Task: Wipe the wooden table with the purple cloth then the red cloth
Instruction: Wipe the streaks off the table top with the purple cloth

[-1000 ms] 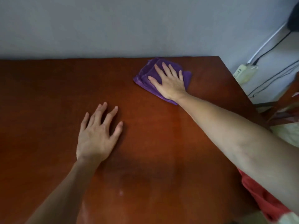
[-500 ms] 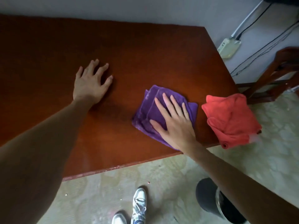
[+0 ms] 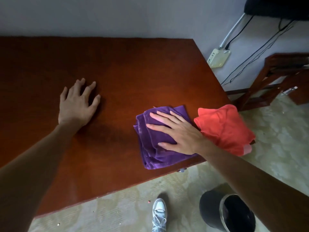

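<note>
right hand flat, fingers spread, pressing purple cloth at table near edge, just beside red cloth. left hand flat, bracing. judgement: keep palm pressure even, overlap strokes, stay off red cloth.

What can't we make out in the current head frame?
- Purple cloth: middle hidden under the flat right hand.
- Red cloth: left edge behind that hand's wrist.
- Wooden table: left part cut off by the frame edge.
- Black bin: partly behind the right forearm.
- Left hand: palm contact not visible.
</note>
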